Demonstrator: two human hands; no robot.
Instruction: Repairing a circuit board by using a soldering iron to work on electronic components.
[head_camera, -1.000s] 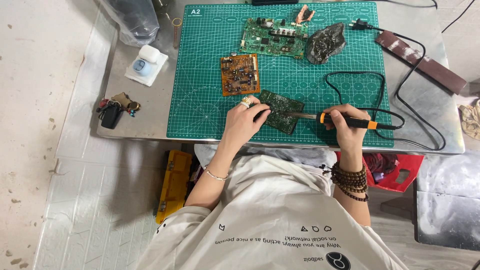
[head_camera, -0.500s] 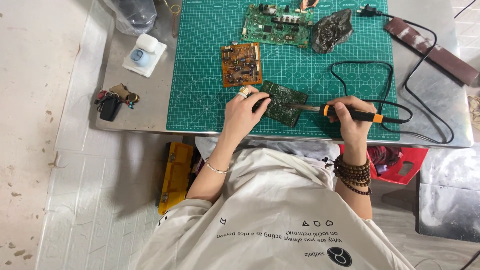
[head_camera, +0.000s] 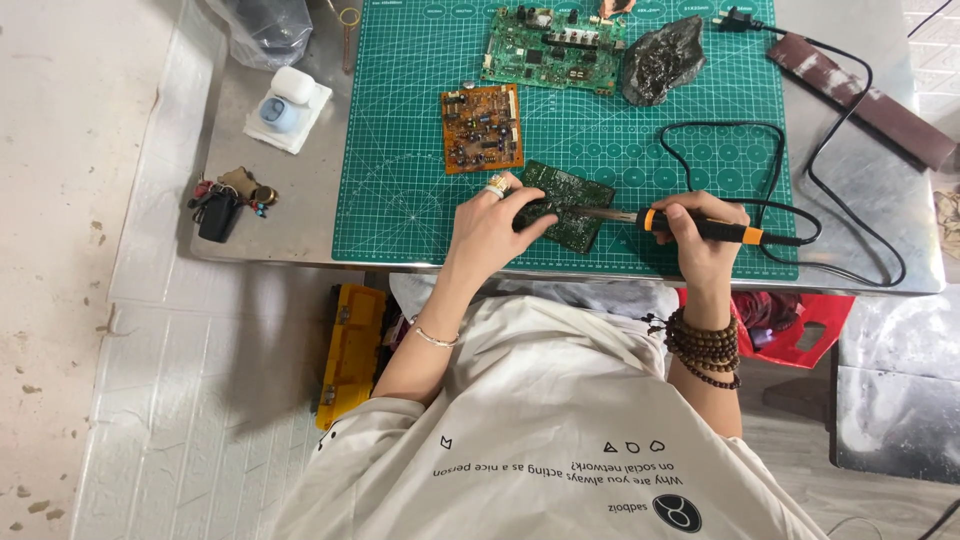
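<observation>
On the green cutting mat (head_camera: 420, 200), left hand (head_camera: 492, 228) presses the dark circuit board (head_camera: 570, 200) flat — steadying it; right hand (head_camera: 700, 235) grips the soldering iron (head_camera: 690, 225) pen-style — tip on board.

The whole scene is seen shifted: the green cutting mat (head_camera: 560, 130) now reaches higher, its far edge cut off by the frame. The soldering iron (head_camera: 690, 226) tip has been brought onto the dark green circuit board (head_camera: 566, 203), whose near left corner is more fully covered by the left hand (head_camera: 490, 228).
</observation>
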